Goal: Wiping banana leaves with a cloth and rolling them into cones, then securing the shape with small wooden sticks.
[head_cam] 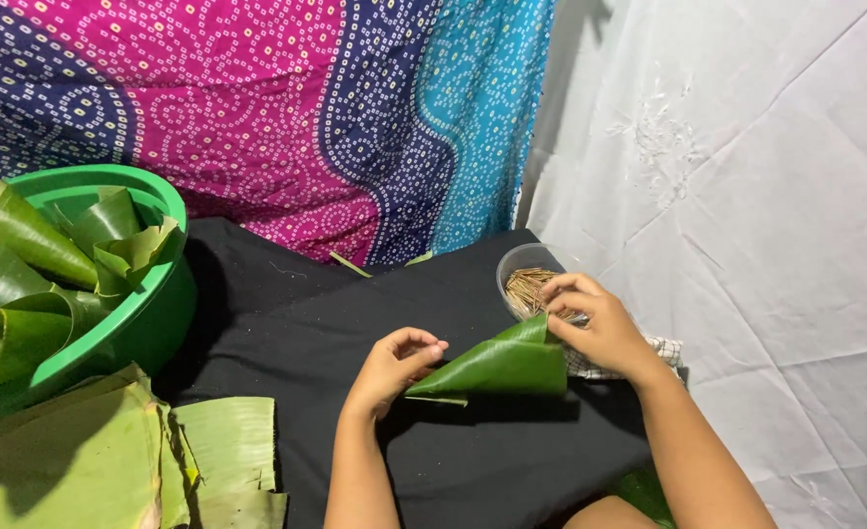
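— Head view: progress?
— Left hand (391, 367) pinching tip of banana-leaf cone (497, 365) over black cloth (355, 304); right hand (595, 326) closed on wide end, unpinned; sticks in clear cup (529, 284); finished cones fill green basin (149, 313)

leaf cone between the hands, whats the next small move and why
Probably the right hand should pick one thin stick from the clear cup it already reaches into, then push it through the overlap of the leaf cone. The left hand pinches the cone's narrow tip, and no pin shows in it. The rolled cones in the green basin suggest this one is close to done.
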